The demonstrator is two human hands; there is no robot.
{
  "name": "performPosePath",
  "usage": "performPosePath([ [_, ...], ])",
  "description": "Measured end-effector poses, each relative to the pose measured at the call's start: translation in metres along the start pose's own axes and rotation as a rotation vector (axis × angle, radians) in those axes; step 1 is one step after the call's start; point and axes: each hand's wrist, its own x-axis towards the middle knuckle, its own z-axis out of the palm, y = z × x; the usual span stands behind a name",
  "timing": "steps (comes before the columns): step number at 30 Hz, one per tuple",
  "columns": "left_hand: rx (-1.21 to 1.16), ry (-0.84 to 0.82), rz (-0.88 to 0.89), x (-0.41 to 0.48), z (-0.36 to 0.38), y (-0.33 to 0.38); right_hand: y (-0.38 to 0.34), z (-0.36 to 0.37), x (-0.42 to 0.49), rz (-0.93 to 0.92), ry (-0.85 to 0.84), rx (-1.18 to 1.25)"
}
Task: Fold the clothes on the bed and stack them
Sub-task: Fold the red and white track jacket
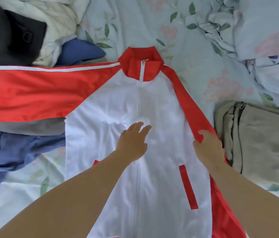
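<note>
So the red and white jacket (161,103) is lying flat on the floral bed sheet (195,69), zipped front up, one red sleeve stretched out to the left. Left hand (133,143) rests on the white chest with fingers straight and spread, right hand (209,145) pinches the other red sleeve's edge (a folded khaki garment (264,143) sits just beside it)

Only two arms are seen from the head view. The left hand (133,143) and right hand (209,146) are shown bare. The left forearm (84,191) and right forearm (248,194) are uncovered up to the bottom frame edge. Fingertip detail is lost to blur.
</note>
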Motion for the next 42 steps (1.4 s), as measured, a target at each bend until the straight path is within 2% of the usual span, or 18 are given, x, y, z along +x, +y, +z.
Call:
performPosePath([
  [5, 0.023, -0.162, -0.032, 0.022, 0.028, 0.037, 0.045, 0.003, 0.018, -0.009, -0.137, -0.175],
  [8, -0.017, -0.145, -0.09, 0.034, 0.03, 0.046, 0.057, 0.01, 0.025, -0.021, -0.174, -0.227],
  [12, -0.087, -0.121, -0.157, 0.047, 0.027, 0.056, 0.064, 0.001, 0.043, -0.043, 0.063, 0.094],
  [16, -0.081, -0.147, -0.208, 0.057, 0.027, 0.063, 0.054, -0.045, 0.067, -0.003, 0.342, 0.482],
  [19, -0.062, -0.158, -0.234, 0.063, 0.026, 0.069, 0.056, -0.065, 0.09, -0.053, 0.409, 0.505],
  [21, -0.011, -0.167, -0.235, 0.066, 0.026, 0.073, 0.066, -0.064, 0.092, -0.075, 0.398, 0.426],
  [24, 0.063, -0.184, -0.22, 0.07, 0.03, 0.078, 0.085, -0.044, 0.072, 0.028, 0.267, 0.319],
  [26, 0.1, -0.202, -0.215, 0.072, 0.032, 0.08, 0.093, -0.035, 0.061, 0.08, 0.141, 0.327],
  [28, 0.13, -0.215, -0.213, 0.073, 0.033, 0.081, 0.095, -0.035, 0.058, 0.067, 0.119, 0.396],
  [33, 0.034, -0.134, -0.264, 0.08, 0.024, 0.085, 0.077, -0.082, 0.071, 0.041, 0.46, 0.655],
  [35, -0.042, -0.099, -0.306, 0.088, 0.018, 0.089, 0.073, -0.106, 0.08, 0.021, 0.589, 0.593],
  [37, -0.107, -0.039, -0.305, 0.095, 0.014, 0.095, 0.074, -0.12, 0.086, 0.009, 0.682, 0.437],
  [38, -0.17, 0.025, -0.279, 0.099, 0.013, 0.098, 0.075, -0.123, 0.087, -0.052, 0.723, 0.336],
  [40, -0.412, 0.181, -0.195, 0.104, 0.008, 0.109, 0.076, -0.113, 0.084, -0.279, 0.669, 0.186],
  [42, -0.664, 0.298, -0.097, 0.108, 0.002, 0.124, 0.075, -0.094, 0.077, -0.404, 0.283, 0.288],
])
